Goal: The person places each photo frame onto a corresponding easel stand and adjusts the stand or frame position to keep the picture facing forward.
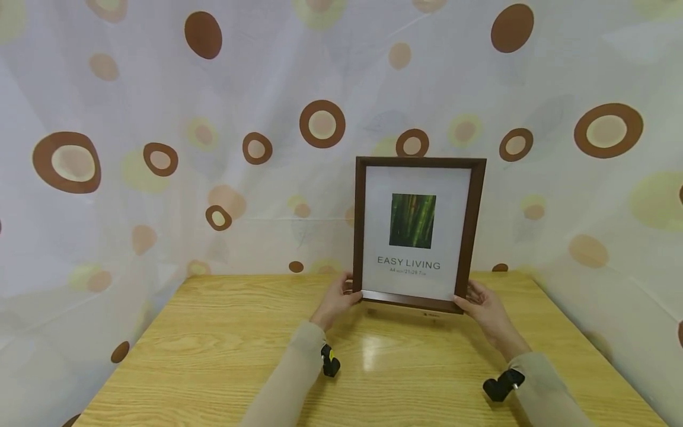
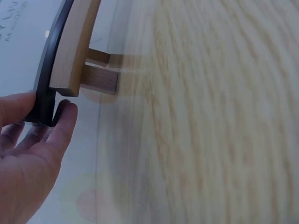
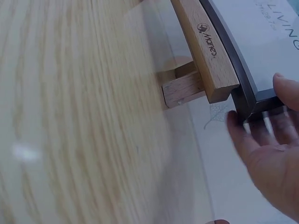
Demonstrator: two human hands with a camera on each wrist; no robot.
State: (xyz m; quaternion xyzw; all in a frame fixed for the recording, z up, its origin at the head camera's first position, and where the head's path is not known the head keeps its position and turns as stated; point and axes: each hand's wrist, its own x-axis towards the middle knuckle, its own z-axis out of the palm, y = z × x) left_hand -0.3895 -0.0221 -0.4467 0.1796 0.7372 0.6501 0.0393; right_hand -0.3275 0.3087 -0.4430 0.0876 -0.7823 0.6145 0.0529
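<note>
A dark brown picture frame (image 1: 418, 234) stands nearly upright, tilted slightly in the head view, with a white insert reading EASY LIVING and a green picture. My left hand (image 1: 338, 301) grips its lower left corner, thumb on the front and fingers behind. At the lower right corner, my right hand (image 1: 488, 314) holds it the same way. Under the frame's bottom edge runs the light wooden ledge of a small easel (image 3: 205, 51), printed with a brand mark. Both wrist views show the easel's short wooden feet (image 2: 100, 79) on the table side; the rest is hidden behind the frame.
The wood-grain table (image 1: 224, 344) extends to both sides and in front of the hands. Behind it hangs a pale curtain (image 1: 256, 77) with brown and yellow circles, which also closes in the left and right sides. A black wrist mount (image 1: 504, 384) sits at each sleeve cuff.
</note>
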